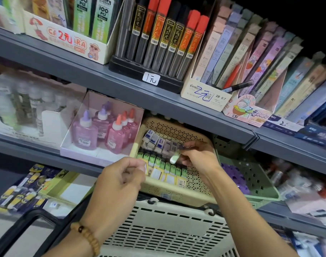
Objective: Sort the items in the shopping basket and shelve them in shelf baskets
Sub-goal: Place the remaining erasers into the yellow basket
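Shelving now — our right hand (197, 156) pinches a pale green eraser (174, 158) over the beige shelf basket (177, 191); left hand (121, 179) curled, contents unclear. Next, we judge: slot it among the green row.

A small pale-green eraser (174, 158) is sitting pinched in the right hand (197, 156), tilted, just above the beige perforated shelf basket (195, 196). Below that hand, rows of green-topped and blue-and-white erasers (158, 143) are standing upright in the basket. Beneath both hands, the white slotted shopping basket (167, 230) is resting against the shelf edge.
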